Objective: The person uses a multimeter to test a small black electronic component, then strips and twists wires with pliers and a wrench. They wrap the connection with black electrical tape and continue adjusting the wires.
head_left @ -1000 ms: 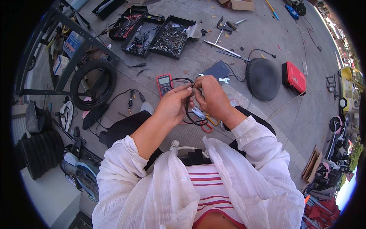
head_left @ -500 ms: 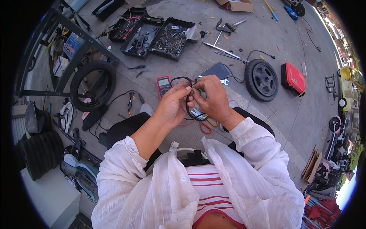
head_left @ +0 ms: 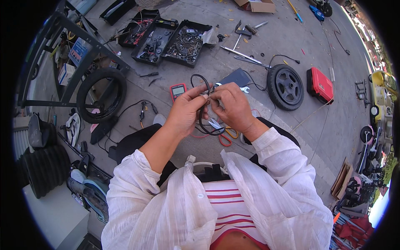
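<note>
Both my hands meet in front of me over a looped black cable [head_left: 201, 121]. My left hand [head_left: 187, 110] is closed on it, thumb and fingers pinching near the top of the loop. Right beside it, my right hand [head_left: 233, 106] pinches the cable's end, whose tip is hidden between the fingertips. Below the hands lie scissors [head_left: 225, 139] with orange-red handles. A red multimeter [head_left: 178, 90] sits just beyond my left hand. Past my right hand are a wrench [head_left: 245, 89] and a dark flat box [head_left: 236, 78] with a cord.
Black trays of small hardware [head_left: 188, 43] stand ahead on the pavement. To the right are a wheel with tyre [head_left: 286, 87] and a red case [head_left: 321, 85]. A bare tyre [head_left: 101, 116] leans on a metal frame [head_left: 93, 52] at left, with stacked tyres [head_left: 46, 171] nearer.
The cable loop has shifted, its upper arc now rising higher beyond my left hand. My left hand has moved slightly left and down; the right hand stays nearly in place.
</note>
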Demonstrator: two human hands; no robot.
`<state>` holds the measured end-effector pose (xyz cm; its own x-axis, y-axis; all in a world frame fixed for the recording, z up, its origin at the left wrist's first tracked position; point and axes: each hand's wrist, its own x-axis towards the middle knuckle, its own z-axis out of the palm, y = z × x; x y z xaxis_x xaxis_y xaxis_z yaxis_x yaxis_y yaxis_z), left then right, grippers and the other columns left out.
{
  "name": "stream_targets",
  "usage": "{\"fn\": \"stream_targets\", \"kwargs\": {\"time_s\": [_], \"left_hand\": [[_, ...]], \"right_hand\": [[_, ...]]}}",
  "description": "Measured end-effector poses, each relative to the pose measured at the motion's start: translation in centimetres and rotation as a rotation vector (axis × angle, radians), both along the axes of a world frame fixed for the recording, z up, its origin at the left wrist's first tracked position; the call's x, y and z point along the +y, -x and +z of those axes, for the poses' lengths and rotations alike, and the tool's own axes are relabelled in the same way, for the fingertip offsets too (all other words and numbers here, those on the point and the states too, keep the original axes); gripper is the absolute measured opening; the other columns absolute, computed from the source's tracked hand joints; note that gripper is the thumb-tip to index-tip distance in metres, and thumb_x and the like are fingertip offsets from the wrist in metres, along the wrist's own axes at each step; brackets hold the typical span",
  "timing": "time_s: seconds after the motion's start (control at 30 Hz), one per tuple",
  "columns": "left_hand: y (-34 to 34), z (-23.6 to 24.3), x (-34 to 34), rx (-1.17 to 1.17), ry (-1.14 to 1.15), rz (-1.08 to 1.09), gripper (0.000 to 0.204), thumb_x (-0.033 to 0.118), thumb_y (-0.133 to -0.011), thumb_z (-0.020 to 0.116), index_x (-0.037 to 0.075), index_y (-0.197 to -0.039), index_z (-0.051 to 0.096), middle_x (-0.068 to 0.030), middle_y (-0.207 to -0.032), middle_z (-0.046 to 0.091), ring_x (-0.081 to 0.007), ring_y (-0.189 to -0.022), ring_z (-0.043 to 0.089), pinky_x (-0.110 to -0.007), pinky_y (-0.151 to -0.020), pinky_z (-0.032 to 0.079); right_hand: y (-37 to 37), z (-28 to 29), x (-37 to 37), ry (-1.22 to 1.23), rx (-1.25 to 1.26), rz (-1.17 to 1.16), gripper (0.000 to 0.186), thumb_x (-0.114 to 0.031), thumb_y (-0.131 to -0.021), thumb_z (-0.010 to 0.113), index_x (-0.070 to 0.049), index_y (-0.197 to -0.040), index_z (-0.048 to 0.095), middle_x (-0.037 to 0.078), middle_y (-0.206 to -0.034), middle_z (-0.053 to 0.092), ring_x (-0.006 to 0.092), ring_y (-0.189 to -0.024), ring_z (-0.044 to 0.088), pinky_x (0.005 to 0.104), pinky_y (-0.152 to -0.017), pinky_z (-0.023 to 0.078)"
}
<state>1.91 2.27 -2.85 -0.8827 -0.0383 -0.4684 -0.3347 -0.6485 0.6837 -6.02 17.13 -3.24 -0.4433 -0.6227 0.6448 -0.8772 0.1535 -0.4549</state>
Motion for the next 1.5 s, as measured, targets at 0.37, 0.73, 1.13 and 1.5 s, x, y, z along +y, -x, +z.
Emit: {"fn": "stream_targets", "kwargs": {"time_s": [0.37, 0.73, 1.13, 1.5], "left_hand": [[0.2, 0.6, -1.1, -0.015, 0.028, -0.063, 0.034, 0.006, -0.087, 0.056, 0.003, -0.12, 0.059, -0.001, -0.077, 0.06, -0.0094, -0.06, 0.056, -0.023, -0.053, 0.046], [-0.4, 1.6, -2.0, -0.016, 0.117, -0.405, 0.033, 0.006, -0.087, 0.058, -0.004, -0.119, 0.058, -0.0053, -0.079, 0.061, -0.0102, -0.062, 0.057, -0.023, -0.055, 0.048], [-0.1, 0.8, -1.4, -0.043, 0.189, -0.213, 0.025, 0.01, -0.093, 0.054, -0.002, -0.113, 0.061, -0.0039, -0.079, 0.062, -0.0094, -0.065, 0.056, -0.022, -0.06, 0.048], [0.3, 0.9, -1.3, -0.079, 0.017, -0.21, 0.025, 0.008, -0.09, 0.056, -0.002, -0.112, 0.061, -0.0008, -0.076, 0.054, -0.009, -0.063, 0.05, -0.021, -0.055, 0.041]], "right_hand": [[0.4, 1.6, 1.1, 0.004, -0.451, 0.087, 0.023, 0.001, -0.079, 0.065, -0.003, -0.101, 0.06, 0.011, -0.099, 0.061, 0.0247, -0.09, 0.06, 0.0327, -0.074, 0.049], [4.1, 1.6, 2.1, -0.228, -0.794, 0.421, 0.016, -0.004, -0.086, 0.06, -0.003, -0.101, 0.064, 0.007, -0.094, 0.06, 0.0206, -0.089, 0.059, 0.0317, -0.078, 0.047], [2.1, 2.1, 1.7, -0.171, -0.381, 0.075, 0.013, -0.004, -0.083, 0.062, -0.003, -0.095, 0.061, 0.014, -0.096, 0.057, 0.0344, -0.088, 0.059, 0.0396, -0.075, 0.049], [2.0, 2.0, 1.4, -0.115, -0.379, 0.083, 0.028, 0.0, -0.079, 0.065, -0.008, -0.105, 0.061, 0.01, -0.105, 0.058, 0.0286, -0.095, 0.06, 0.0349, -0.079, 0.049]]}}
